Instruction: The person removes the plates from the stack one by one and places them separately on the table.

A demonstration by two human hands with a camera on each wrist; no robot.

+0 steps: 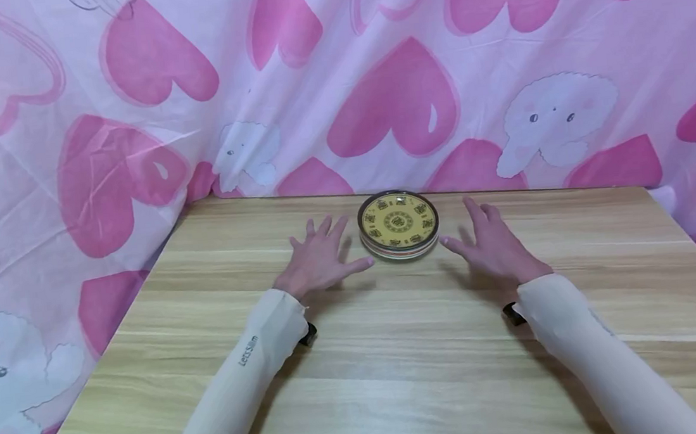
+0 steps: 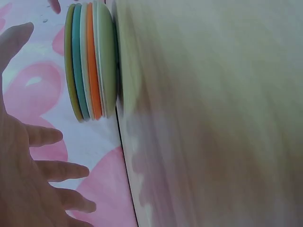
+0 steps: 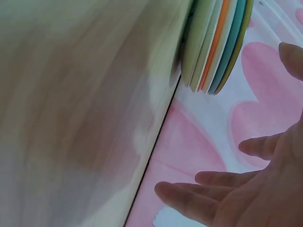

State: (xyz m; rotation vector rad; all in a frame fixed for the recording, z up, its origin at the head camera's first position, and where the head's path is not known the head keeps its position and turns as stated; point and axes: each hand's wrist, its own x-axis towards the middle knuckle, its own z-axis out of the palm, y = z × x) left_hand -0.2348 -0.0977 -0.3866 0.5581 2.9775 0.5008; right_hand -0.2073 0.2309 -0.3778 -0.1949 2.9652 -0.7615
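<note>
A stack of several round plates [image 1: 398, 222] stands near the far edge of the table. Its top plate is yellow with a dark rim and dark printed motifs. From the side, in the left wrist view, the stack [image 2: 92, 61] shows yellow, teal, white, orange and pale green layers. My left hand [image 1: 319, 259] is just left of it, fingers spread and thumb pointing at the plates. On the other side my right hand [image 1: 494, 244] mirrors this, its thumb near the stack's edge. Both hands hold nothing. In the right wrist view the plates [image 3: 215, 47] appear beyond the spread fingers.
The wooden table [image 1: 366, 385] has pale grain and runs back to a pink curtain [image 1: 232, 80] with hearts and white animal figures. That cloth also hangs along the left side. Dark bands [image 1: 514, 313] sit on the wrists below light sleeves.
</note>
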